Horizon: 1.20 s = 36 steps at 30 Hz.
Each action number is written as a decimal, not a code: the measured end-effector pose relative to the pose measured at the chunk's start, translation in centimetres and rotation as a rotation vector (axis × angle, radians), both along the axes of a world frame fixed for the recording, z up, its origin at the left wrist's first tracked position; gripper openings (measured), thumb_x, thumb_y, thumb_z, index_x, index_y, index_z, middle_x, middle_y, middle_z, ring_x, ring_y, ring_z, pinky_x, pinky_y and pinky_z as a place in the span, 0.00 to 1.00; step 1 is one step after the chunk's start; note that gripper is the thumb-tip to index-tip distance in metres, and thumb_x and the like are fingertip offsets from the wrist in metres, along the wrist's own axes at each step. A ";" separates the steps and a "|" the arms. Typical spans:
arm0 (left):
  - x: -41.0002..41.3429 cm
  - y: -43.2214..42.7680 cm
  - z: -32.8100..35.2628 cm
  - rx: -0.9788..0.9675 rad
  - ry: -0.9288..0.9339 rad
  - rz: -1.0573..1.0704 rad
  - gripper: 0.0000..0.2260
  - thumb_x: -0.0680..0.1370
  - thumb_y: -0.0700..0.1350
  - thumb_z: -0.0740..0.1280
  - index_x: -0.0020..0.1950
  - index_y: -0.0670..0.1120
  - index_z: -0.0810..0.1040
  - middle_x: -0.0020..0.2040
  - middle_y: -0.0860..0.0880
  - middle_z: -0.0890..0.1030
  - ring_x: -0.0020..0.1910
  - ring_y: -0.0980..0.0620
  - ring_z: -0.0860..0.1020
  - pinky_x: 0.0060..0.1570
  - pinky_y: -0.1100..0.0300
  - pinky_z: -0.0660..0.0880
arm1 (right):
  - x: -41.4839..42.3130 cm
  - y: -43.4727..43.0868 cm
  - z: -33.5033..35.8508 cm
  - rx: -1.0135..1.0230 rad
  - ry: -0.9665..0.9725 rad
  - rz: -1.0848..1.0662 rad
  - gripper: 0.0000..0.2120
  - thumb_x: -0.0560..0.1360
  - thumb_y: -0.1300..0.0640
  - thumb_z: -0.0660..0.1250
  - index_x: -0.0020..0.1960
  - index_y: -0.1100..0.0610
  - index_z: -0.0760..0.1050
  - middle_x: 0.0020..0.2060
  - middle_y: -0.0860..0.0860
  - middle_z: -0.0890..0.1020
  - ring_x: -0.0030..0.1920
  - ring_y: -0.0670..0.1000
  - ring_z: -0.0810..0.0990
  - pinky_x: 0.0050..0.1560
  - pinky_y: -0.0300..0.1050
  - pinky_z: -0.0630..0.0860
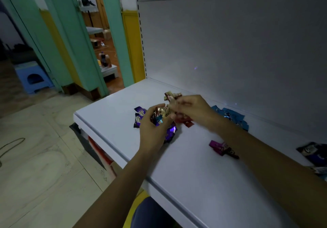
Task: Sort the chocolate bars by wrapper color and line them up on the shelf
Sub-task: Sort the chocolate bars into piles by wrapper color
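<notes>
Chocolate bars (161, 117) in mixed wrappers sit bunched in a person's left hand (153, 127), fingers curled round the bundle just above a white shelf (177, 171) at centre frame. To its right, the right hand (192, 111) pinches the upper end of a gold-wrapped bar (168, 111) standing out of the bundle, though motion blur softens the fingertips.

The sorting looks to be midway. Small groups already lie on the shelf by colour: purple bars (138, 119) just left of the left hand, gold-and-brown bars (170, 95) behind the hands near the back panel (230, 42), red bars (186, 123) under the right hand, blue bars (231, 116) further right, magenta bars (223, 147) nearer the front edge, and dark bars (311, 152) at the far right edge of the frame. None of the groups forms a neat line yet.

The next move probably calls for drawing the gold-wrapped bar free without spilling the others, then carrying it back to the gold-and-brown bars. Straightening each group into a row would come later.

The shelf is smooth painted metal with a raised front lip and a plain white back panel. At the left of the frame lies a pale tiled floor (44, 165) with a blue plastic stool (33, 77) at upper left. Green door frames (74, 42) with yellow trim open onto a further room, where a dark drinks bottle (104, 59) stands on a low white stand.
</notes>
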<state>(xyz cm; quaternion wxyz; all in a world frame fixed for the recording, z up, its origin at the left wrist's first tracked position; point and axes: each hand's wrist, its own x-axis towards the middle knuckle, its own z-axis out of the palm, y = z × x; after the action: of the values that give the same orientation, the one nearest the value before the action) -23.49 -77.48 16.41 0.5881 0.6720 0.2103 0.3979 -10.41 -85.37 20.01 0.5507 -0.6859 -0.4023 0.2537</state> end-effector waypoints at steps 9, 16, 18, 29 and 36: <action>0.5 0.1 -0.4 0.094 0.107 -0.005 0.15 0.74 0.41 0.72 0.60 0.46 0.78 0.52 0.53 0.81 0.53 0.58 0.79 0.50 0.71 0.75 | 2.4 0.1 -0.4 0.126 0.326 -0.366 0.04 0.76 0.62 0.67 0.50 0.62 0.79 0.33 0.52 0.79 0.27 0.45 0.74 0.28 0.36 0.72; 0.7 0.5 -0.5 0.042 0.104 0.014 0.14 0.74 0.41 0.72 0.59 0.48 0.78 0.53 0.53 0.81 0.52 0.58 0.80 0.48 0.71 0.76 | 4.8 3.5 -0.9 0.020 0.400 -0.501 0.04 0.77 0.66 0.65 0.44 0.61 0.75 0.33 0.55 0.80 0.22 0.43 0.77 0.25 0.35 0.74; 0.7 0.5 -0.6 0.045 0.108 0.024 0.15 0.74 0.41 0.72 0.60 0.48 0.77 0.54 0.52 0.81 0.53 0.57 0.79 0.47 0.73 0.75 | 5.3 4.5 -1.4 -0.086 0.275 -0.528 0.03 0.76 0.66 0.66 0.43 0.63 0.76 0.32 0.57 0.80 0.22 0.45 0.76 0.24 0.37 0.72; 0.4 0.4 0.1 0.055 0.136 -0.007 0.25 0.74 0.41 0.72 0.69 0.52 0.69 0.59 0.56 0.72 0.52 0.59 0.76 0.45 0.78 0.73 | 4.2 4.4 -1.3 -0.088 0.059 -0.524 0.09 0.76 0.51 0.67 0.46 0.58 0.73 0.34 0.54 0.80 0.27 0.47 0.73 0.27 0.39 0.69; -0.5 -0.3 0.5 0.053 0.105 -0.106 0.28 0.74 0.37 0.72 0.69 0.52 0.66 0.54 0.64 0.71 0.50 0.67 0.76 0.44 0.76 0.73 | 0.0 -0.6 0.7 -0.102 0.063 0.096 0.12 0.72 0.52 0.71 0.55 0.54 0.79 0.41 0.47 0.83 0.40 0.45 0.81 0.39 0.38 0.76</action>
<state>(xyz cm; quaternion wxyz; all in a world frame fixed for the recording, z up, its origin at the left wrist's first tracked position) -24.00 -77.77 16.95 0.5787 0.7173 0.1944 0.3359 -10.40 -86.00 20.76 0.5147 -0.6845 -0.4040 0.3214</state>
